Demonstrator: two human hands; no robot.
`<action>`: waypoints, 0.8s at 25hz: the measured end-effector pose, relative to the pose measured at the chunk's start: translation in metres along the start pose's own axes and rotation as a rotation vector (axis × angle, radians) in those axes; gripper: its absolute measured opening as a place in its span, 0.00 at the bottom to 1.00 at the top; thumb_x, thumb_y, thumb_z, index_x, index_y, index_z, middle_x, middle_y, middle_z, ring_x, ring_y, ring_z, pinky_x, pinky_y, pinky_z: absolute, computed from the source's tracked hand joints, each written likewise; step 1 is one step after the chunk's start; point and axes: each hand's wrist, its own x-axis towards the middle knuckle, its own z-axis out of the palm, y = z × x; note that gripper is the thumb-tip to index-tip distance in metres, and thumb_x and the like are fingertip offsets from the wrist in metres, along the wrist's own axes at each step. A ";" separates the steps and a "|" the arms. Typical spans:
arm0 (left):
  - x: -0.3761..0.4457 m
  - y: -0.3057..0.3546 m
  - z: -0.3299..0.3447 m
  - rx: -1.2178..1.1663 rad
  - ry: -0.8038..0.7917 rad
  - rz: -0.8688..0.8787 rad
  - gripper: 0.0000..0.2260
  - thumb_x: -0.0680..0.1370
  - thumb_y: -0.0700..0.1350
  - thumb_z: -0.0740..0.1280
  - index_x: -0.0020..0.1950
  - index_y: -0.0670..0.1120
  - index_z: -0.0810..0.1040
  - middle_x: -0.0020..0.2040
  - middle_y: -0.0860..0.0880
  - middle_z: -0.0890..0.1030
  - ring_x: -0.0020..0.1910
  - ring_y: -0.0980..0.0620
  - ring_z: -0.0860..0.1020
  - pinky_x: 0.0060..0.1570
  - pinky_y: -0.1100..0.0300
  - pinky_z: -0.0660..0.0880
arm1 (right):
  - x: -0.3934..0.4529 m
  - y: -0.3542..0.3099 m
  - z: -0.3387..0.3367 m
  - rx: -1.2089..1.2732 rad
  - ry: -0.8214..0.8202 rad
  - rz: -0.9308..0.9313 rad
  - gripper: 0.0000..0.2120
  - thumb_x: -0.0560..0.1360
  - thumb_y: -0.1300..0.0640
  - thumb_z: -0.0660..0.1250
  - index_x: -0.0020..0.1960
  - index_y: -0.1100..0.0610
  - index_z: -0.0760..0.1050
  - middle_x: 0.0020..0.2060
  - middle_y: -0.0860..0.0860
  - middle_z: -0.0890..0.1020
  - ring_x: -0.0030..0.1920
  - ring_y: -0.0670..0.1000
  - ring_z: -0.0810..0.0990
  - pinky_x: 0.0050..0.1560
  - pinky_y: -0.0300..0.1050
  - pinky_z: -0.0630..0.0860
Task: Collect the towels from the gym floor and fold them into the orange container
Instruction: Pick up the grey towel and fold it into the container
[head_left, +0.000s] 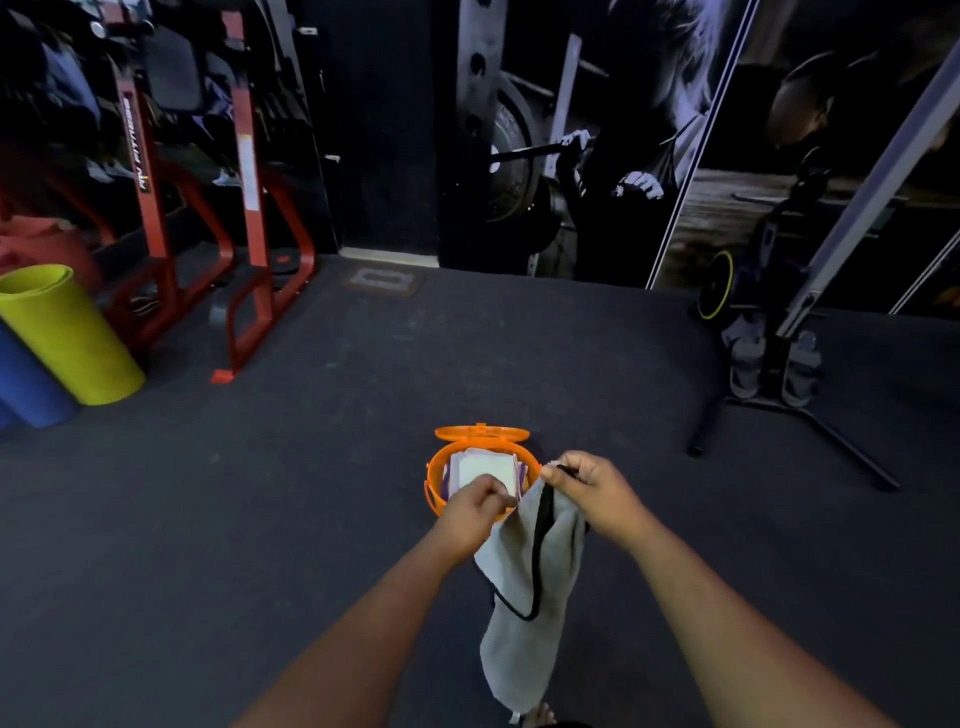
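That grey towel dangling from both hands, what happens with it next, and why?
Probably fold it in half. The grey towel hangs unfolded from the left hand and right hand, while the orange container below already holds folded towels.

Yellow-green mat roll (67, 335) beside red rack (249, 228)

Container (435, 486) is sitting on floor (311, 493) at center; folded towels (488, 470) lying inside. Rolled mats (67, 338) at 10 o'clock, rack (249, 208) behind them; stand (789, 358) at 2 o'clock.

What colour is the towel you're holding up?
The towel is light grey with a thin black edge, seen in the head view, the only one.
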 end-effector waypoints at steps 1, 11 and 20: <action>0.010 0.006 -0.001 -0.084 -0.014 -0.025 0.07 0.82 0.48 0.65 0.53 0.45 0.78 0.52 0.50 0.85 0.56 0.51 0.82 0.58 0.51 0.77 | 0.011 -0.001 -0.004 0.028 -0.006 0.005 0.14 0.76 0.46 0.74 0.35 0.48 0.76 0.31 0.48 0.75 0.34 0.46 0.72 0.36 0.45 0.68; 0.102 0.030 -0.042 -0.062 0.253 -0.010 0.04 0.77 0.49 0.66 0.45 0.51 0.77 0.40 0.53 0.79 0.41 0.54 0.76 0.44 0.56 0.72 | 0.130 0.016 -0.031 0.002 -0.109 -0.039 0.15 0.71 0.55 0.79 0.38 0.62 0.75 0.28 0.47 0.68 0.29 0.42 0.63 0.30 0.38 0.60; 0.152 0.059 -0.103 1.170 -0.089 0.068 0.21 0.74 0.56 0.72 0.63 0.52 0.70 0.57 0.50 0.79 0.56 0.46 0.79 0.45 0.53 0.72 | 0.165 0.061 -0.054 -0.815 0.089 0.075 0.09 0.74 0.55 0.65 0.53 0.48 0.79 0.51 0.51 0.83 0.54 0.56 0.80 0.43 0.47 0.73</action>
